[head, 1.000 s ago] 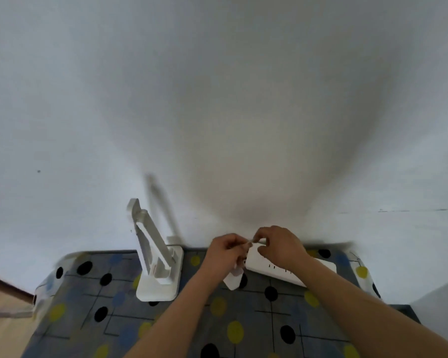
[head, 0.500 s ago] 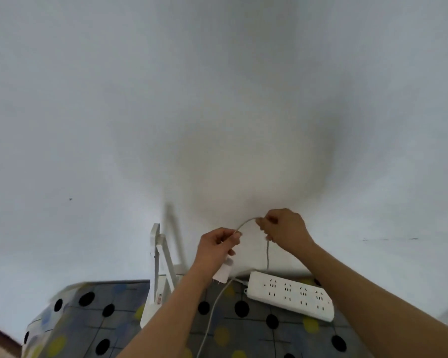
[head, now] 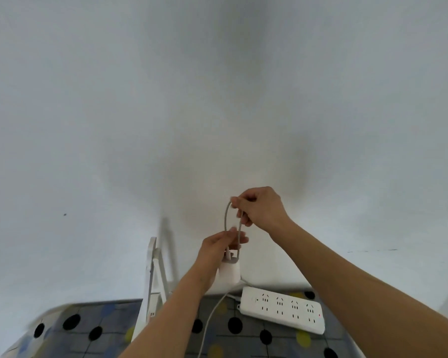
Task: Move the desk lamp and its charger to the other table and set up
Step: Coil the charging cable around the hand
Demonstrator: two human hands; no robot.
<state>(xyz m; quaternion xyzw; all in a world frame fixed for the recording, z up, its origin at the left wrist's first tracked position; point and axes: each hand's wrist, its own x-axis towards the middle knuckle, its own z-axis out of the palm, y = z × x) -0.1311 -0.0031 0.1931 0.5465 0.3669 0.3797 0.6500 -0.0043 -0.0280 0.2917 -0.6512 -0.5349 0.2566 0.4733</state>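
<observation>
My left hand (head: 217,248) grips the white charger plug (head: 229,273) and its cable, held in the air above the table. A grey loop of the charger cable (head: 226,215) rises from that hand up to my right hand (head: 261,208), which pinches the top of the loop. More cable hangs down from the plug toward the table. The white folded desk lamp (head: 150,285) stands on the table to the left of my left forearm, partly hidden by it.
A white power strip (head: 282,310) lies on the table (head: 83,326), which has a grey cloth with black and yellow dots. A plain white wall fills the view behind. The table's left edge curves down at the lower left.
My right hand has risen and drawn the cable into a taller loop. The left hand shifted right, still holding the plug. The view tilted further up the wall.
</observation>
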